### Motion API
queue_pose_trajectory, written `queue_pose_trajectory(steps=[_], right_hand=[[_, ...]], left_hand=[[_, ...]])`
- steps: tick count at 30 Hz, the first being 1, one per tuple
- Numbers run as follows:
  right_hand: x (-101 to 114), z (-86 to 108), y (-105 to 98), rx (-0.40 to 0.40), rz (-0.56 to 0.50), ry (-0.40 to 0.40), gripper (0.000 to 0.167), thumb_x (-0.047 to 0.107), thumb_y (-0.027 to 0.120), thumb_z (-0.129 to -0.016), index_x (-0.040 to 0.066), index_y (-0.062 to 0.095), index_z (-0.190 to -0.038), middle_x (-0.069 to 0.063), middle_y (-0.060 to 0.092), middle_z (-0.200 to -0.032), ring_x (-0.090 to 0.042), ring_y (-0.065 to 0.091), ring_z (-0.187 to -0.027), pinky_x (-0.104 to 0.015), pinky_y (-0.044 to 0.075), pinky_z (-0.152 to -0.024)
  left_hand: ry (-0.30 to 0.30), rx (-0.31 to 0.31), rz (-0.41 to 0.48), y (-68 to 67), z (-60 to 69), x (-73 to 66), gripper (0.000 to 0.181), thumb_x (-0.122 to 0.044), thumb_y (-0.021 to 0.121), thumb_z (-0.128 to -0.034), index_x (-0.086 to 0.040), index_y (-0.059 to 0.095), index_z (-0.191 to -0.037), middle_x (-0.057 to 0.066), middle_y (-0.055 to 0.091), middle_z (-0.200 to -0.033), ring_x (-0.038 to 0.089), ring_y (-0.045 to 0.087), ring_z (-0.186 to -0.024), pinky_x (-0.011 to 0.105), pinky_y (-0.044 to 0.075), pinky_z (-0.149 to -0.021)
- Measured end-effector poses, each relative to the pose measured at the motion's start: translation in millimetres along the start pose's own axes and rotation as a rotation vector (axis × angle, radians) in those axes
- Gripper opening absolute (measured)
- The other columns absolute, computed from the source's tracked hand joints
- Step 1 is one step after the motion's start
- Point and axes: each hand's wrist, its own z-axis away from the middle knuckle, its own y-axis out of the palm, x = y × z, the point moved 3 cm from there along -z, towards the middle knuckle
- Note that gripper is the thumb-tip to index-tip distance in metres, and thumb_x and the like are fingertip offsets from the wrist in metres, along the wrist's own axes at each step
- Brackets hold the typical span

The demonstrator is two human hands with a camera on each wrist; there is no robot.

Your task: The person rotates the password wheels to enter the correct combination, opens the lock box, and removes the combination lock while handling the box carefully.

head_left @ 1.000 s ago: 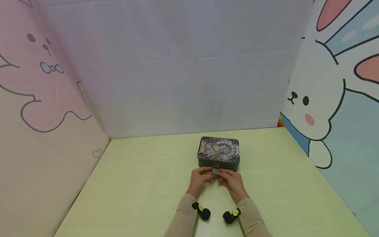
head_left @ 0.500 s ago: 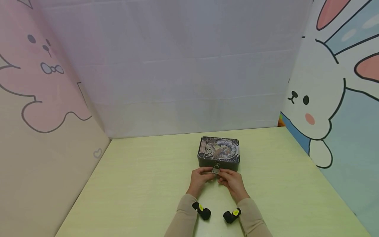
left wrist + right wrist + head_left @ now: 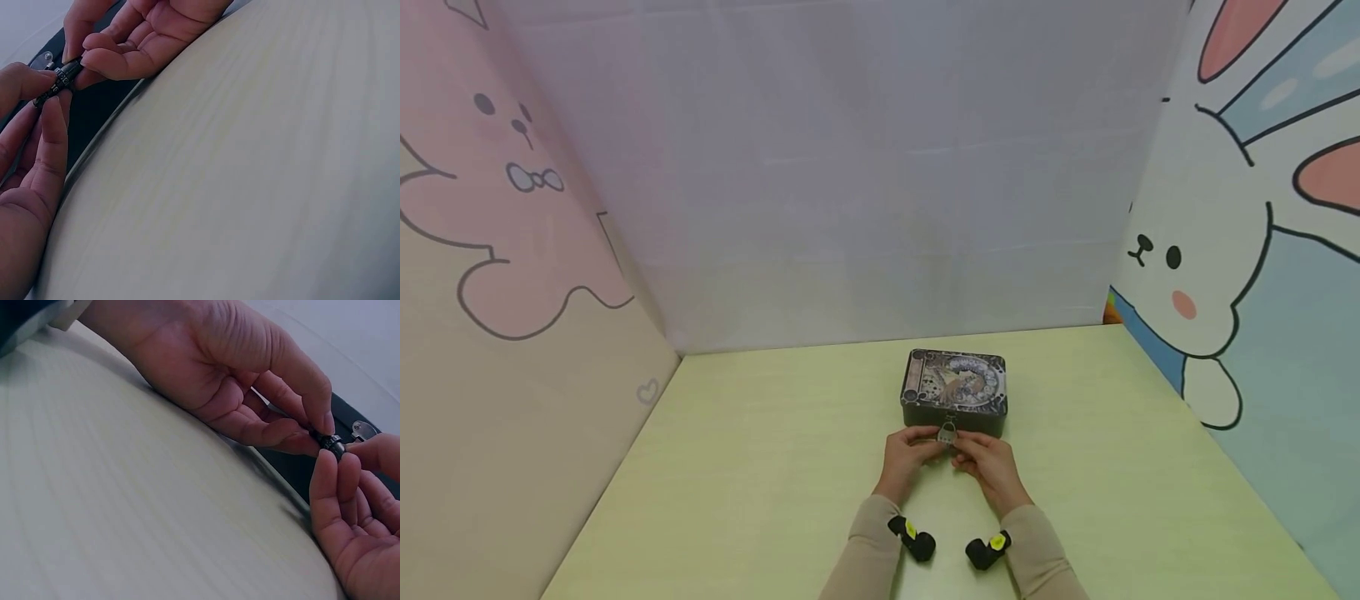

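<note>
A dark tin box (image 3: 955, 382) with an ornate printed lid sits shut on the table. At its front hangs a small combination padlock (image 3: 947, 433), by the metal hasp. My left hand (image 3: 902, 463) pinches the lock's left side, and my right hand (image 3: 993, 472) pinches its right side. Up close in the left wrist view, the lock's number dials (image 3: 62, 79) show between the fingertips of both hands. In the right wrist view the thumb and fingers of my right hand (image 3: 231, 375) hold one end of the lock (image 3: 331, 443).
The pale yellow-green table (image 3: 760, 467) extends around the box. Behind it hangs a white cloth (image 3: 880, 183), with a pink cartoon panel (image 3: 542, 250) on the left and a rabbit panel (image 3: 1217, 275) on the right. Black wrist cameras are strapped to both sleeves.
The head view has shifted very slightly. Both hands keep their hold on the padlock, and the box stays in place.
</note>
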Motion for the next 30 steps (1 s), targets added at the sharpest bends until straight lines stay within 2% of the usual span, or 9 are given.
queue_pose_trajectory(steps=[2, 5, 10, 16, 30], right_hand=[[-0.7, 0.2, -0.2, 0.000, -0.001, -0.002, 0.017, -0.010, 0.059, -0.092, -0.013, 0.068, -0.107, -0.007, 0.066, -0.073, -0.013, 0.060, -0.057, -0.025, 0.055, -0.057], [-0.9, 0.9, -0.3, 0.002, 0.001, -0.006, 0.018, -0.010, 0.059, -0.092, -0.013, 0.068, -0.107, -0.007, 0.066, -0.074, -0.013, 0.060, -0.057, -0.025, 0.056, -0.057], [-0.8, 1.1, -0.4, -0.001, 0.001, -0.008, 0.017, -0.010, 0.059, -0.092, -0.013, 0.068, -0.106, -0.007, 0.066, -0.073, -0.013, 0.060, -0.057, -0.025, 0.056, -0.057], [-0.9, 0.8, -0.3, -0.002, 0.002, -0.005, 0.018, -0.010, 0.059, -0.092, -0.013, 0.068, -0.107, -0.007, 0.066, -0.073, -0.012, 0.060, -0.057, -0.025, 0.056, -0.057], [2.9, 4.6, 1.5, 0.002, 0.001, -0.004, 0.022, -0.010, 0.060, -0.092, -0.017, 0.064, -0.113, -0.006, 0.066, -0.072, -0.012, 0.060, -0.057, -0.024, 0.055, -0.057]], left_hand=[[0.007, 0.000, 0.000, -0.1, -0.8, 3.5, 0.024, 0.007, 0.076, -0.0811, 0.012, 0.071, -0.104, 0.015, 0.074, -0.088, 0.013, 0.068, -0.071, 0.026, 0.054, -0.063], [-0.030, 0.008, 0.018, -1.1, -7.3, 14.3, 0.025, 0.006, 0.075, -0.0821, 0.011, 0.071, -0.106, 0.016, 0.074, -0.090, 0.013, 0.068, -0.072, 0.026, 0.055, -0.064], [-0.032, 0.025, 0.028, -3.4, -16.3, 29.9, 0.029, 0.008, 0.075, -0.0804, 0.012, 0.070, -0.109, 0.018, 0.074, -0.095, 0.015, 0.070, -0.078, 0.024, 0.055, -0.065], [-0.038, 0.032, 0.024, -5.0, -16.9, 32.4, 0.031, 0.007, 0.076, -0.0784, 0.010, 0.071, -0.109, 0.017, 0.074, -0.096, 0.016, 0.071, -0.082, 0.023, 0.055, -0.066], [-0.046, 0.033, 0.003, -5.5, -16.2, 29.7, 0.029, 0.002, 0.076, -0.0821, 0.008, 0.071, -0.110, 0.016, 0.074, -0.096, 0.013, 0.070, -0.080, 0.024, 0.055, -0.067]])
